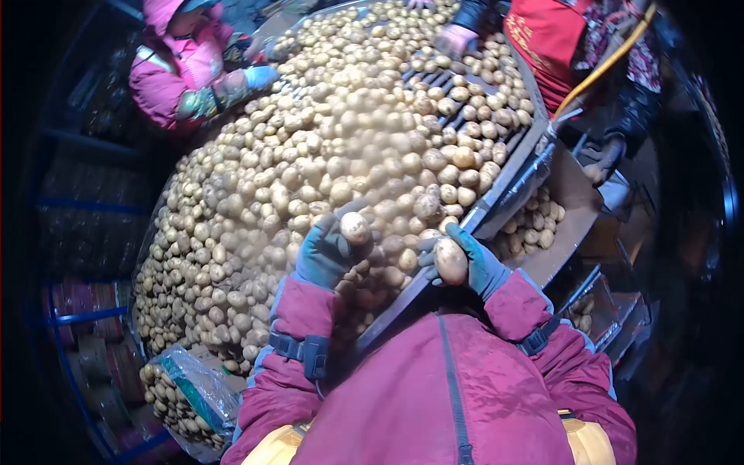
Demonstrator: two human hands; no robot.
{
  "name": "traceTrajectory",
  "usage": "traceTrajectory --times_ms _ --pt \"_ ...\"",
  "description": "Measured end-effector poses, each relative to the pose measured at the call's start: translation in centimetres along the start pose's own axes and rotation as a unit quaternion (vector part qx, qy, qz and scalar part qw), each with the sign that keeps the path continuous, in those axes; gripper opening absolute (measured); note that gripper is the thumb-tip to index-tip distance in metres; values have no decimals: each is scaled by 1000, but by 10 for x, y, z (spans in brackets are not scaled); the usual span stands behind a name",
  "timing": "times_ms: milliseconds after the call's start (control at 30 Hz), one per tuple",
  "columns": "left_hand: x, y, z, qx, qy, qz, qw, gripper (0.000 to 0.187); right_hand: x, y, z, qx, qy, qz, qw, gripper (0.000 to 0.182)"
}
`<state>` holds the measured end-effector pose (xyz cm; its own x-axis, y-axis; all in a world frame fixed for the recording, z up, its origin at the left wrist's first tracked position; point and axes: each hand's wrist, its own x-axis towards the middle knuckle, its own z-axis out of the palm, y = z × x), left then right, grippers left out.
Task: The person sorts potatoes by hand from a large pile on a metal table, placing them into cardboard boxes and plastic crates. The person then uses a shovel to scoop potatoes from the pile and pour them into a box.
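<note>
My left hand (318, 256), in a teal and dark work glove, is closed around a round pale potato (355, 228) above the heap. A larger oval potato (450, 261) with a brownish patch sits in my gloved right hand (484, 270), beside the metal rim (403, 304) of the sorting table. The fingers of both hands are curled about their potatoes, palms turned partly up. Beneath and beyond them spreads a wide heap of potatoes (263, 201), smeared in the middle of the view.
Dark slatted bars (434, 80) show through the heap at the back. A person in a pink coat (167, 85) works at the far left, another with a red apron (542, 46) at the far right. Potatoes fill a box (573, 232) at right and a plastic-lined bag (203, 387) at lower left.
</note>
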<state>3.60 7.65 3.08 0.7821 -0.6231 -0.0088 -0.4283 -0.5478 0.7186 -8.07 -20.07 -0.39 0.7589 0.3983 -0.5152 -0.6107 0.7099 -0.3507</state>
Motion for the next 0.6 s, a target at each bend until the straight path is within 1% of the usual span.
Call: traceTrajectory --times_ms 33,67,100,133,167,200,233,267,300,333,367,433,467,500,567,600 --pt "2 8 2 -198 -8 -82 977 55 -5 -2 -4 -12 11 -7 1000 75" --pt "4 18 3 -384 17 -163 908 52 -11 -3 -8 -26 23 -12 999 72" --pt "13 50 -6 -682 23 -280 675 48 -17 -5 -10 -35 28 -17 999 70" --pt "15 28 1 -664 -16 -252 703 47 -25 -8 -11 -45 29 -22 998 67" --pt "18 5 9 -645 -55 -222 729 45 -34 -13 -11 -50 8 -14 999 60" --pt "26 31 13 -539 14 -278 795 44 -39 -7 -16 -55 32 -65 996 66" --pt "32 21 21 -520 5 -246 818 41 -48 -9 -19 -86 34 -78 993 63" --pt "37 11 30 -501 -2 -214 838 39 -58 -10 -22 -116 37 -90 988 60" --pt "40 7 34 -539 -24 -220 812 38 -66 -9 -23 -130 34 -102 986 61" --pt "42 18 38 -506 -9 -230 831 37 -75 -9 -24 -143 32 -114 983 62" --pt "43 29 36 -436 4 -272 858 40 -77 -7 -36 -142 25 -96 985 67" --pt "50 24 48 -358 12 -220 907 46 -92 -3 -51 -152 -12 -93 984 72" --pt "52 -2 52 -320 -22 -175 931 46 -101 -5 -54 -119 -16 -74 990 72" --pt "56 -1 57 -279 -5 -164 946 47 -109 -6 -56 -84 -22 -56 995 71" --pt "63 5 63 -191 -3 -179 965 48 -120 6 -72 -82 7 -82 993 73" --pt "66 8 67 -82 -2 -130 988 53 -126 10 -76 -72 21 -92 993 76"
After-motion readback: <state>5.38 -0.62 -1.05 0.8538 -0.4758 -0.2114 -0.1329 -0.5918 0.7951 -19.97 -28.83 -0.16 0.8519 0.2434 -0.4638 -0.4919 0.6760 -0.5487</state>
